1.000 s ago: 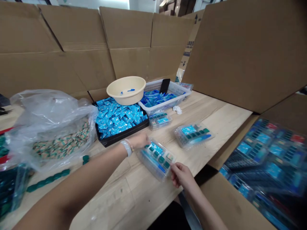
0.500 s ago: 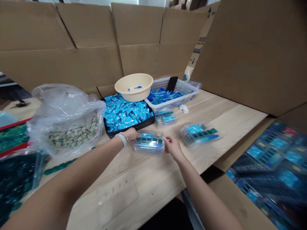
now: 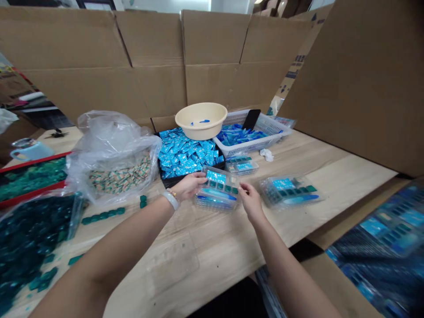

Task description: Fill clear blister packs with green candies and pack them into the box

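Between my two hands, above the table, is a clear plastic case [image 3: 217, 198]. Inside it are a blue packet, a row of dark green squares and blue pen-shaped pieces. My left hand [image 3: 189, 186] grips its left end, fingers closed on the edge. On the opposite end, my right hand [image 3: 251, 201] pinches the right edge. Right of my hands lies a stack of similar filled cases [image 3: 288, 190]. Another filled case [image 3: 241, 164] lies behind, beside the basket. Nearer to me, an unfilled clear plastic tray [image 3: 172, 265] rests on the wood.
At the back stand a black tray of blue packets [image 3: 190, 152], a cream basin [image 3: 201, 128] and a white basket [image 3: 255, 143]. To the left are a plastic bag of small packets [image 3: 121, 174], a red-rimmed tray [image 3: 36, 196] and green pieces [image 3: 33, 229]. A carton [image 3: 334, 282] holds filled cases at right.
The case between my hands has tilted up, so its blue packet and pen-shaped pieces show more clearly. My view has turned left, shifting the scene rightward. Both hands keep hold.
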The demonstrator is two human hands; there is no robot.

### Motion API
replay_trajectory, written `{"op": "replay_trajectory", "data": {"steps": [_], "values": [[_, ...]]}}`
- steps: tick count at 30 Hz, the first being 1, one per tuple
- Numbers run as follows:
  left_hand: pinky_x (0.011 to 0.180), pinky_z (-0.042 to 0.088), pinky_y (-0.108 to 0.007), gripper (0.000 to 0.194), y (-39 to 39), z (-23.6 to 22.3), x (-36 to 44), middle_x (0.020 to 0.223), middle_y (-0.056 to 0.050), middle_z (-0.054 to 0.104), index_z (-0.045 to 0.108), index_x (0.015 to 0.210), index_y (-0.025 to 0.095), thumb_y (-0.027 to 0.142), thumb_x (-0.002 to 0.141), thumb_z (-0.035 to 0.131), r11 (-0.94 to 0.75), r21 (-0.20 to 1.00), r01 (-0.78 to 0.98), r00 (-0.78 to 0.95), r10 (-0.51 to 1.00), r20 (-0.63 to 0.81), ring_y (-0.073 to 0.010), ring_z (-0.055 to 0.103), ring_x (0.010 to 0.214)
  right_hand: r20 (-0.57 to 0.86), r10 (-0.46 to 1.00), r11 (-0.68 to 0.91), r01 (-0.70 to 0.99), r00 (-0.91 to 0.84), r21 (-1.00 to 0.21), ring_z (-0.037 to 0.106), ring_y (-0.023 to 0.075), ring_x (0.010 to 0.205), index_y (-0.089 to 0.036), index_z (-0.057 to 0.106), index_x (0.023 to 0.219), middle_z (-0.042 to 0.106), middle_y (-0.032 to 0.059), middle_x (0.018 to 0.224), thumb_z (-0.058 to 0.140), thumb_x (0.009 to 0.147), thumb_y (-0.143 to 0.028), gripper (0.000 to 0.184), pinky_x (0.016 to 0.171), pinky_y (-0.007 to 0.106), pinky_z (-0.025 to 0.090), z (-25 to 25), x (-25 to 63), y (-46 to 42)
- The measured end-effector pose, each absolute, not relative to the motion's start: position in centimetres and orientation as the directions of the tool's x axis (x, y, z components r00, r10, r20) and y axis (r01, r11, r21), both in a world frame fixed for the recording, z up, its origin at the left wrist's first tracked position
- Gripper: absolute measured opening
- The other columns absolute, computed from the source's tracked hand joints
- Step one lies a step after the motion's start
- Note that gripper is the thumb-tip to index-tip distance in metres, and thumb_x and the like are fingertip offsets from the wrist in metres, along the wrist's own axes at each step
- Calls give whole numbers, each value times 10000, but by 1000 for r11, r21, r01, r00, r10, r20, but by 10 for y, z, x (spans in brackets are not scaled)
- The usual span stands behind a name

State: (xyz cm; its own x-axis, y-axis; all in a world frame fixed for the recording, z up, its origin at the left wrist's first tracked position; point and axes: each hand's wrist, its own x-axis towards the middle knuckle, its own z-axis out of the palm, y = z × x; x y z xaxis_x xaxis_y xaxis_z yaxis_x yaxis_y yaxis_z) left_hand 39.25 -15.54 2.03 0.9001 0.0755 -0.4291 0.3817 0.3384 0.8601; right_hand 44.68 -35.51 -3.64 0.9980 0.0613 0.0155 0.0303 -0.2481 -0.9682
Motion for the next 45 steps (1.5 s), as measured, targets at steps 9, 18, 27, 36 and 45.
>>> {"op": "replay_trajectory", "data": {"steps": [9,18,27,36,45], "values": [[707,473,-267,341,-200,20,334,959,-52,552,470,976,165,196,674,625,494,840,225,965,7,-263,-126,580,781,-294,435,258,-430,851,-865,590,131,640,-202,584,848,640,-19,743,692,553,-326,338,617,251,460,10,425,-390],[791,433,-334,324,-195,-11,239,962,-81,546,514,1057,179,236,738,505,-440,833,334,936,263,-235,-175,535,850,-409,277,-214,-359,870,-908,584,208,698,-163,598,864,632,31,729,644,578,-394,370,651,339,459,-52,391,-445],[947,312,-442,231,-179,-34,122,1164,-77,487,573,937,228,267,709,560,-840,505,196,979,141,-145,-248,404,1102,257,800,-371,783,543,-500,497,258,987,-234,500,1122,560,109,1059,461,771,-293,358,842,432,403,-39,304,-384],[865,412,-319,190,-174,-17,87,1008,-60,559,516,880,186,187,841,331,-794,580,183,971,238,19,-155,493,958,236,933,-128,865,270,-486,453,258,1062,-206,472,1166,509,119,1157,500,746,-195,421,874,435,402,-49,253,-316],[936,348,-373,264,-100,6,43,1163,-106,469,433,1065,186,267,814,425,-742,553,379,763,589,267,-198,398,1115,457,866,119,805,202,-582,546,186,901,-229,596,870,565,73,973,435,808,-227,173,763,344,462,13,281,-234]]}}
